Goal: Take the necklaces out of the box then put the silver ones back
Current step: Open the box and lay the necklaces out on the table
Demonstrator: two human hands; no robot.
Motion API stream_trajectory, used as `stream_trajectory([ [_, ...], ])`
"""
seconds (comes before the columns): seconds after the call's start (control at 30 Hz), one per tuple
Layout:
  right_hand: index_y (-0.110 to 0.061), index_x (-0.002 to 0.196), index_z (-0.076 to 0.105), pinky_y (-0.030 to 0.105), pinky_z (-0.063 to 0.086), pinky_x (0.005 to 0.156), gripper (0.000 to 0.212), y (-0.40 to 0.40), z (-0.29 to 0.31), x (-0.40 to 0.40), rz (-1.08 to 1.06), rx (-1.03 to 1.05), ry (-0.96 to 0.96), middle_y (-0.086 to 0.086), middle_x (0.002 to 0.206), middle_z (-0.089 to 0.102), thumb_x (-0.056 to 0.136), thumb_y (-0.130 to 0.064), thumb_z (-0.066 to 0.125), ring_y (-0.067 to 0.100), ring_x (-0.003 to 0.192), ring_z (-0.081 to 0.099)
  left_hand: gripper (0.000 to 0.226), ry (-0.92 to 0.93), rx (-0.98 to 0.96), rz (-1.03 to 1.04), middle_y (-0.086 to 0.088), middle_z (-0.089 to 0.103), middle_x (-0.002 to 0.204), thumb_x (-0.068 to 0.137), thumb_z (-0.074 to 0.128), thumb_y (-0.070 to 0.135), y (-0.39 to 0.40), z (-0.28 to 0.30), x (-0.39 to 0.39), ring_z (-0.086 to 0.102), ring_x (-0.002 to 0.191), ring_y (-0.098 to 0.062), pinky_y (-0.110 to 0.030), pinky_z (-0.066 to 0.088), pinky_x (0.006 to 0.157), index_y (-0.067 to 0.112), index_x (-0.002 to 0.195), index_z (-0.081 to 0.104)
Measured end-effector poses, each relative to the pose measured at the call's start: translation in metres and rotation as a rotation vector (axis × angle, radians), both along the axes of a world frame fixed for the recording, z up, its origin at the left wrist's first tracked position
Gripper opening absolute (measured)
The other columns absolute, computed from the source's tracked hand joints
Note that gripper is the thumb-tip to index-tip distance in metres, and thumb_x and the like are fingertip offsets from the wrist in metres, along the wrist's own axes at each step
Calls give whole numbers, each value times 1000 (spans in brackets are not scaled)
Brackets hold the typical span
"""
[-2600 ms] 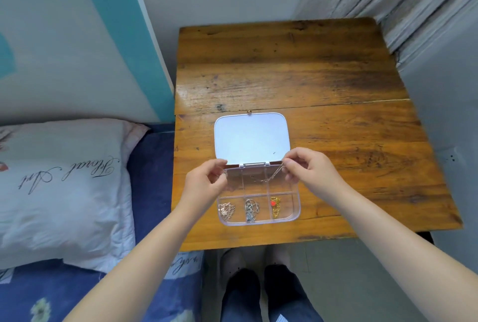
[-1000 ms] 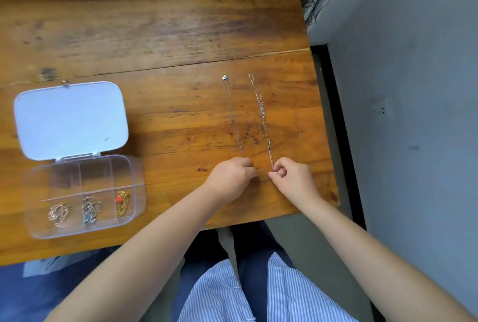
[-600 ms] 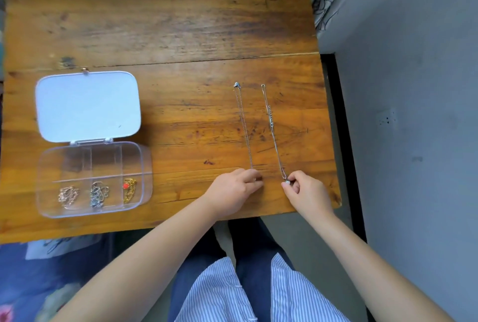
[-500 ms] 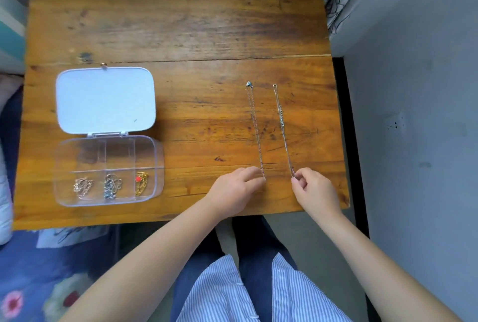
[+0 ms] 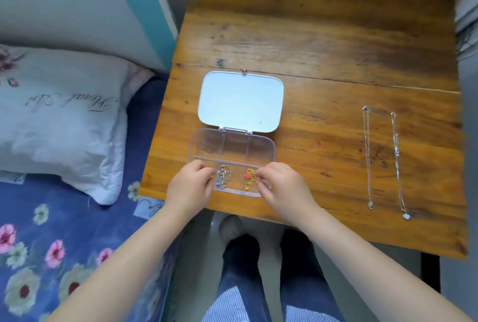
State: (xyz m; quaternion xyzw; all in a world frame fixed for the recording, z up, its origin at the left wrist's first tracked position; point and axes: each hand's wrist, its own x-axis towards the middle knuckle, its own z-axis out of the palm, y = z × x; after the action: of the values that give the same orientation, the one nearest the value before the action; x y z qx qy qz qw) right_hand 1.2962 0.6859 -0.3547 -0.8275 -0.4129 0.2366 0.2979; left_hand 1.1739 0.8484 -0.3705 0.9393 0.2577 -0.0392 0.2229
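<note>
The clear box sat open near the front edge of the tabletop, its white lid folded flat behind it. Both hands were down at its front row. The left hand covered the front-left compartment, fingers curled in over it; whether that grip had closed on anything could not be told, since the hand hid the contents. The right hand had its fingertips drawn together at the gold necklace with the red charm in the front-right compartment — touching or nearly so, though a firm hold was not visible. Between them a bunched silver necklace lay untouched in the middle compartment. The back row looked empty.

Well apart, on the right of the tabletop, two silver chains lay straight and parallel: the left chain and the right chain.

The risks from here were mostly tangles. A bunched chain pulled up quickly could snag on a divider or knot on itself — and with the box so near the edge, a tug might have dragged it off. Working both hands at once could also cross two chains.
</note>
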Motion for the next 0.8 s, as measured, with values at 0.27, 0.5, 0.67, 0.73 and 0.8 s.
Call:
stream_trajectory([
  [0.27, -8, 59, 49, 27, 32, 52, 23, 86, -30, -26, 127, -474, -73, 12, 68, 50, 82, -3, 47, 32, 71, 48, 24, 270, -62, 193, -12, 52, 100, 89, 54, 25, 49, -20, 6, 55, 91, -31, -32, 43, 64, 17, 108, 65],
  [0.5, -11, 81, 63, 32, 27, 68, 11, 103, -47, -31, 128, -543, -278, 8, 85, 67, 83, -16, 53, 29, 84, 59, 18, 278, 24, 30, -6, 37, 71, 80, 54, 4, 54, -20, 9, 40, 68, -24, -35, 35, 51, 7, 63, 49],
  [0.67, -14, 85, 66, 32, 21, 66, 18, 94, -50, -32, 124, -502, -315, 5, 81, 59, 80, -4, 52, 30, 87, 55, 5, 327, 263, -210, -8, 54, 81, 64, 72, 7, 48, -15, 19, 51, 80, -25, -31, 39, 64, 10, 68, 69],
  [0.73, -14, 88, 66, 31, 21, 66, 19, 91, -51, -30, 134, -494, -317, 5, 85, 62, 81, -3, 52, 29, 87, 55, 17, 500, 260, -144, -7, 44, 113, 82, 56, 13, 46, -24, 23, 34, 109, -26, -44, 28, 98, 18, 94, 66],
  [0.8, -13, 92, 66, 30, 22, 66, 21, 87, -52, -28, 151, -475, -296, 6, 87, 63, 82, -2, 52, 29, 86, 54, 20, 589, 258, -101, -6, 35, 125, 82, 58, 21, 44, -28, 27, 26, 120, -28, -53, 13, 110, 22, 101, 64],
])
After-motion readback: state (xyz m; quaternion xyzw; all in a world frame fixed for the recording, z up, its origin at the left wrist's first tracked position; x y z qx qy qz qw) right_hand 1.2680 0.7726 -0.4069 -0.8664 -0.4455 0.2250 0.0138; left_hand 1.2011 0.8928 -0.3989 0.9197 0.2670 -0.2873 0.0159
